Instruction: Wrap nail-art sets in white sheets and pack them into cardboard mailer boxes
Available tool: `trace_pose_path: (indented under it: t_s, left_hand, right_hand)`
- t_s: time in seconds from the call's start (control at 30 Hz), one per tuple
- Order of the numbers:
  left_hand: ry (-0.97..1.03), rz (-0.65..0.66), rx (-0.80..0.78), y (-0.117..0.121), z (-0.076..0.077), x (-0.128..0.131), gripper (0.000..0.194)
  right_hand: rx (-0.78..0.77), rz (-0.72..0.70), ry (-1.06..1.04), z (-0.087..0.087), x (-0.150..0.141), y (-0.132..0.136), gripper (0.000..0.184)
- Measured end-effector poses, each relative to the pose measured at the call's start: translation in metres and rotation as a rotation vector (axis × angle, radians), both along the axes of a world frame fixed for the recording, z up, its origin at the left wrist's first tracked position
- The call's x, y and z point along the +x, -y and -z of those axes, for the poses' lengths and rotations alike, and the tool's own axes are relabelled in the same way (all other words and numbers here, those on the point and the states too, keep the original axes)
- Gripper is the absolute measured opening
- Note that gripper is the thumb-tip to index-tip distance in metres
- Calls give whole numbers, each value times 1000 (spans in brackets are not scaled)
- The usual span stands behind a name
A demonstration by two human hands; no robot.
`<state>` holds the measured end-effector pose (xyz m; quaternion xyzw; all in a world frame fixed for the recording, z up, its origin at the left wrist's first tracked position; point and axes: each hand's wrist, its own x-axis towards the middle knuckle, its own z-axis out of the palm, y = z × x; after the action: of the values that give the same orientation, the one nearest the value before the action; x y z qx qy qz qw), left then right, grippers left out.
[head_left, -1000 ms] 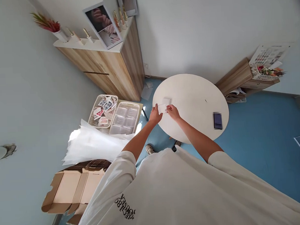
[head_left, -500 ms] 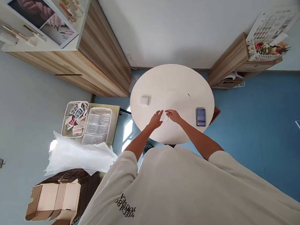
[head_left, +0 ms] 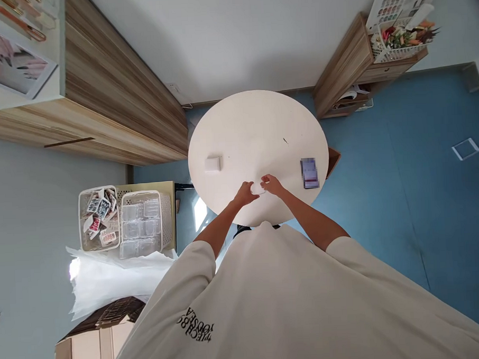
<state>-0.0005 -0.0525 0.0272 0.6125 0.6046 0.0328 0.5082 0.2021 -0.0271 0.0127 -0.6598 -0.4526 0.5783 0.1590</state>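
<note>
Over the near part of the round white table, both hands meet at a small pale, partly see-through piece; its exact kind is too small to make out. My left hand grips its left side, fingers and thumb curled round the edge. At its right side is my right hand, fingers bent together against the upper right corner. Left of the hands, a small white box-like block lies on the tabletop. A phone with a blurred screen lies to the right.
At the left, a side table holds a basket of small printed packs and a basket of clear plastic boxes. White sheets and folded cardboard boxes lie nearer. Wooden cabinets stand beyond, another at the right.
The view has shifted, so the table sits further left. My left hand's fingers have closed more round the pale piece, while my right hand stays at its right side.
</note>
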Motion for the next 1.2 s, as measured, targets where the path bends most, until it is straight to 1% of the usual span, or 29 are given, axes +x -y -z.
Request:
trace_pose_path:
  t_s: [0.07, 0.13, 0.2, 0.3, 0.43, 0.53, 0.63, 0.77, 0.87, 1.0, 1.1, 1.2]
  left_hand:
    - [-28, -56, -63, -6, 2, -1, 83]
    - [-48, -94, -104, -12, 4, -3, 82]
    - [-45, -105, -117, -18, 4, -5, 78]
    - [-3, -135, -135, -26, 2, -9, 72]
    - [83, -274, -212, -33, 2, -12, 74]
    - [148, -365, -193, -35, 5, -11, 68]
    - [187, -456, -153, -34, 10, -9, 61]
    - [236, -554, -191, -32, 12, -6, 57]
    - [273, -599, -218, -31, 10, -7, 56]
    - [288, -625, -234, -31, 6, -8, 57]
    - [285, -639, -239, -30, 5, -8, 57]
    - [320, -671, -229, -32, 5, -7, 58]
  right_hand:
    - [30, -24, 42, -1, 1, 3, 30]
    - [18, -60, 47, -5, 3, 6, 33]
    - [1, -82, 37, -10, 3, 8, 33]
    - [6, -76, 71, -18, 1, 8, 30]
    - [27, -93, 160, -25, -3, 1, 28]
    - [73, -159, 201, -29, -5, -5, 29]
    - [144, -261, 245, -33, -8, -9, 32]
    - [208, -354, 286, -36, -9, -11, 35]
    - [216, -375, 272, -36, -6, -11, 35]
    - [227, -416, 246, -34, -1, -10, 34]
    - [250, -466, 271, -33, -1, -10, 35]
    - [261, -485, 309, -33, -2, -12, 37]
